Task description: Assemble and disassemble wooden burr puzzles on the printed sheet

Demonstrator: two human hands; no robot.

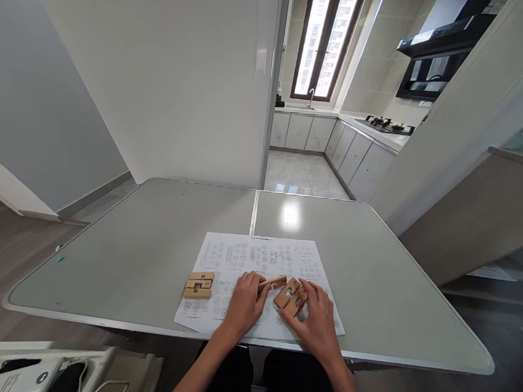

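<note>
My left hand (246, 301) is closed on a notched wooden puzzle piece (274, 281), pinched between thumb and fingers and pointing right. My right hand (316, 316) has its thumb and fingers around two more notched wooden pieces (291, 296), which lie side by side at a tilt. The tip of the left hand's piece is close to these two; whether they touch I cannot tell. Under both hands lies a printed instruction sheet (261, 261) with rows of small diagrams. On the sheet's left edge rests a group of wooden pieces (199, 285), apart from my hands.
The grey table (151, 242) has a pale rim and a seam across its middle. A small teal bit (59, 259) sits near its left edge. At lower left stands a white open container (43, 372) with cables. Beyond is a kitchen with a stove (385, 126).
</note>
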